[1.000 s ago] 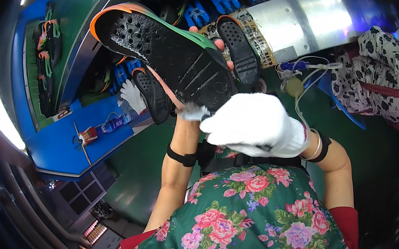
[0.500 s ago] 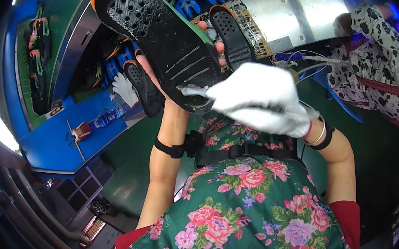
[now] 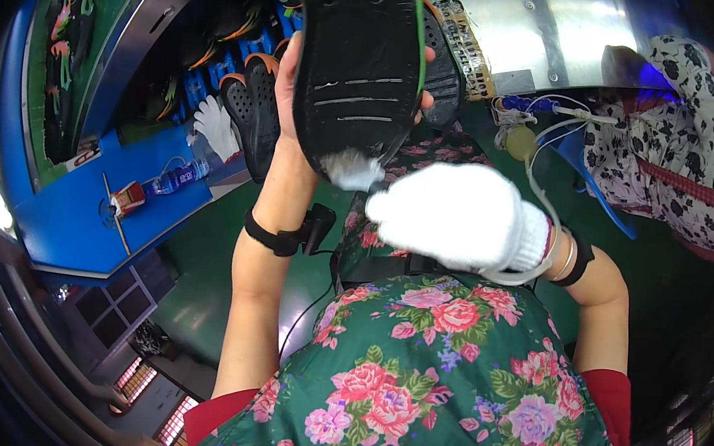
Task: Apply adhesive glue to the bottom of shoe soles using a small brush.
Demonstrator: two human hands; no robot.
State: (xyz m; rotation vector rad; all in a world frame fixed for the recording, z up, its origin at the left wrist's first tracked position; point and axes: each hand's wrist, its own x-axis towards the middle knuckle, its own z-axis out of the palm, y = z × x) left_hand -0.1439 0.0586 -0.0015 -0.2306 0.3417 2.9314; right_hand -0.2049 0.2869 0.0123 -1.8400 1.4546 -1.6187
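Observation:
My bare left hand [image 3: 286,98] grips a black shoe sole [image 3: 358,66] from behind, thumb and fingertips showing at its two side edges. The sole has a green rim, ridged lines across it and dimples higher up; its upper end runs out of the picture. My right hand [image 3: 458,216] wears a white glove and is closed on a small brush [image 3: 353,173]. Pale, blurred bristles touch the sole's lower end. The glove covers the handle.
More black soles [image 3: 256,108] hang at the left, and another sole [image 3: 443,67] lies behind mine. A blue table [image 3: 86,238] holds a bottle [image 3: 179,176] and a white glove [image 3: 215,128]. A metal machine cover [image 3: 559,35] curves at the back. A person [image 3: 685,162] stands at right.
The sole has turned more upright and shifted right and up, partly out of the picture. My gloved hand has moved slightly down, its brush still at the sole's lower end.

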